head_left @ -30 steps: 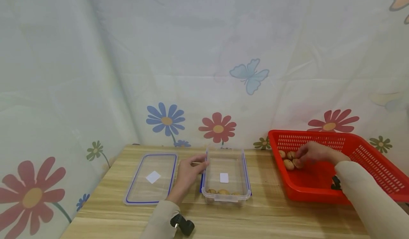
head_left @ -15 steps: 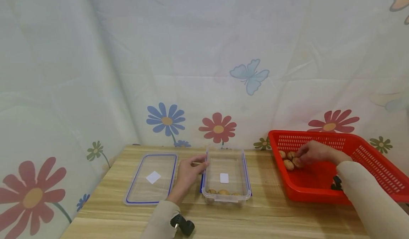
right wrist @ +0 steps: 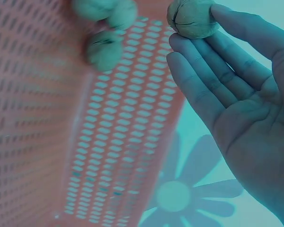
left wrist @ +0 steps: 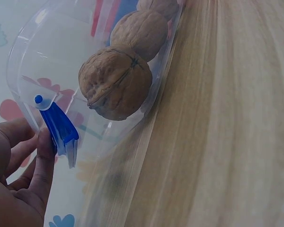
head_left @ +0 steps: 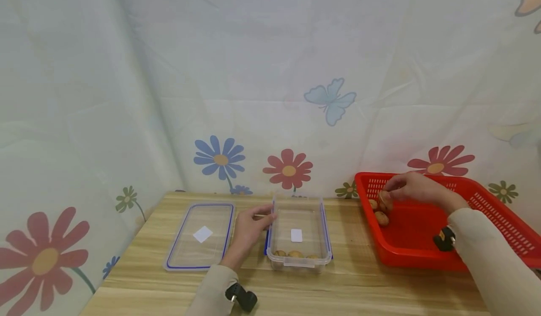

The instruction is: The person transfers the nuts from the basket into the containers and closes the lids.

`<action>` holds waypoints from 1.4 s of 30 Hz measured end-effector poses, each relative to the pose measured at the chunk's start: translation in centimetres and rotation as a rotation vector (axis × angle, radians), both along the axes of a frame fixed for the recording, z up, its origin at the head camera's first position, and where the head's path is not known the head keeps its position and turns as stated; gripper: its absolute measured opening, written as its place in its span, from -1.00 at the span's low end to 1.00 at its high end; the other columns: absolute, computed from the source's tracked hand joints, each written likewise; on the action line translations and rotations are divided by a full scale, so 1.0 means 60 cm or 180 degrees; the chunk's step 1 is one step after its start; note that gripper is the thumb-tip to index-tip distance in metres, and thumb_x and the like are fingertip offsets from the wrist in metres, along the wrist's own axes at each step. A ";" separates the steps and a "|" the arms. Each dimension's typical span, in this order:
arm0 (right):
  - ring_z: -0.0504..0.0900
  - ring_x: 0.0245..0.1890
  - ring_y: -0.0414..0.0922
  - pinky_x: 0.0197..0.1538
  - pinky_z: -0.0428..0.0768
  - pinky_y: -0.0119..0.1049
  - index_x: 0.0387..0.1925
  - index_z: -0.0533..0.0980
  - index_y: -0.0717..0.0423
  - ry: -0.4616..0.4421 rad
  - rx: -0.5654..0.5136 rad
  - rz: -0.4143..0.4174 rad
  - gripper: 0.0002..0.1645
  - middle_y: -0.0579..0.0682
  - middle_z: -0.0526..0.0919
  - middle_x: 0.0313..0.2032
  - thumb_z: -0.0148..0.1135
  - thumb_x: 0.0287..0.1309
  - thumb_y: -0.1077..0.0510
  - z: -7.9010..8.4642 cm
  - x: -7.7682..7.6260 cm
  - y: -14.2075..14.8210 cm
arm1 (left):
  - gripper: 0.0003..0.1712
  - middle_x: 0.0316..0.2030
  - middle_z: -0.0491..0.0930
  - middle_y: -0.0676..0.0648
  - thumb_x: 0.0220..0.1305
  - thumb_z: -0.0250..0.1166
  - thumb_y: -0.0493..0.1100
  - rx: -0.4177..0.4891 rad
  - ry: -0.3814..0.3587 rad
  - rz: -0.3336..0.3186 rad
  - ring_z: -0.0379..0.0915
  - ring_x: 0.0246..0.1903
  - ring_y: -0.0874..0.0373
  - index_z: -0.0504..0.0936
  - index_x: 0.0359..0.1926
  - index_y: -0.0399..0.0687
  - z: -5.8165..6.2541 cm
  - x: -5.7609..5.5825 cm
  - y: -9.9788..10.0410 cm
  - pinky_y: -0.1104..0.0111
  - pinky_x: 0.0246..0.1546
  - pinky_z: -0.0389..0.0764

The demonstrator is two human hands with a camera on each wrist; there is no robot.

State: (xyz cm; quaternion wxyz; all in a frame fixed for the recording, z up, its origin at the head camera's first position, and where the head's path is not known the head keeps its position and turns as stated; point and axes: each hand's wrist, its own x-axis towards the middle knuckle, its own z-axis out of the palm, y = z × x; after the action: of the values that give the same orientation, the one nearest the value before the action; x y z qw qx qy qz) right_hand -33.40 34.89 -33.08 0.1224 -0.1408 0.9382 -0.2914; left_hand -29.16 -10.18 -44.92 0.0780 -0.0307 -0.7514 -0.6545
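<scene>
My right hand point(head_left: 416, 187) pinches a walnut point(right wrist: 194, 18) between thumb and fingertips, raised over the left end of the red plastic basket point(head_left: 414, 257). Below it, a few loose walnuts point(right wrist: 104, 49) lie in the basket's corner. A clear plastic food container point(head_left: 297, 219) with blue clips stands mid-table, lidless, holding a row of walnuts point(left wrist: 116, 82) along its near end. With thumb and fingers, my left hand point(head_left: 249, 227) grips the container's left wall at the rim. A blue clip point(left wrist: 59, 125) hangs down beside those fingers in the left wrist view.
The clear lid point(head_left: 200, 217) with a blue seal lies flat on the wooden table point(head_left: 139, 283), left of the container. A flower-printed curtain point(head_left: 253, 95) hangs behind the table. Bare tabletop shows between container and basket.
My right hand has lifted a walnut off the basket's bottom, moving up and slightly left. The left hand and the container have stayed in place.
</scene>
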 end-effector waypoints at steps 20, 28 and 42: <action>0.67 0.09 0.07 0.16 0.72 0.14 0.27 0.61 0.10 0.0665 -0.0195 0.0067 -0.34 0.07 0.73 0.13 0.50 0.30 -0.16 0.078 0.039 -0.082 | -0.65 -0.10 0.75 -0.21 0.33 0.50 -0.31 -0.0004 -0.0028 0.0032 0.74 -0.25 0.09 0.76 0.10 -0.37 0.004 0.003 0.002 0.32 -0.22 0.81; 0.68 0.08 0.06 0.18 0.71 0.11 0.25 0.63 0.10 0.0863 -0.0461 0.0193 -0.48 0.06 0.74 0.11 0.45 0.39 -0.06 0.088 0.059 -0.122 | -0.66 -0.09 0.76 -0.21 0.33 0.51 -0.29 -0.0007 -0.0049 0.0052 0.73 -0.27 0.10 0.77 0.09 -0.33 0.002 0.002 0.001 0.33 -0.24 0.80; 0.73 0.01 -0.03 0.08 0.69 -0.40 0.17 0.67 0.08 0.0962 -0.1102 0.0323 -0.60 -0.02 0.77 0.02 0.46 0.39 0.05 0.056 0.089 -0.206 | -0.66 -0.08 0.76 -0.22 0.32 0.50 -0.31 -0.0019 -0.0003 0.0031 0.73 -0.25 0.09 0.76 0.09 -0.36 -0.001 -0.001 0.000 0.35 -0.24 0.80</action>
State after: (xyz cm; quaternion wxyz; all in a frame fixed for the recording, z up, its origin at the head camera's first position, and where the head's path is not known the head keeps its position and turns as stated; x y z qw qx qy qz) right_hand -28.07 22.56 -29.75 -0.0309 -0.2487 0.8736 -0.4171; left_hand -29.21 -10.21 -44.98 0.0808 -0.0270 -0.7536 -0.6518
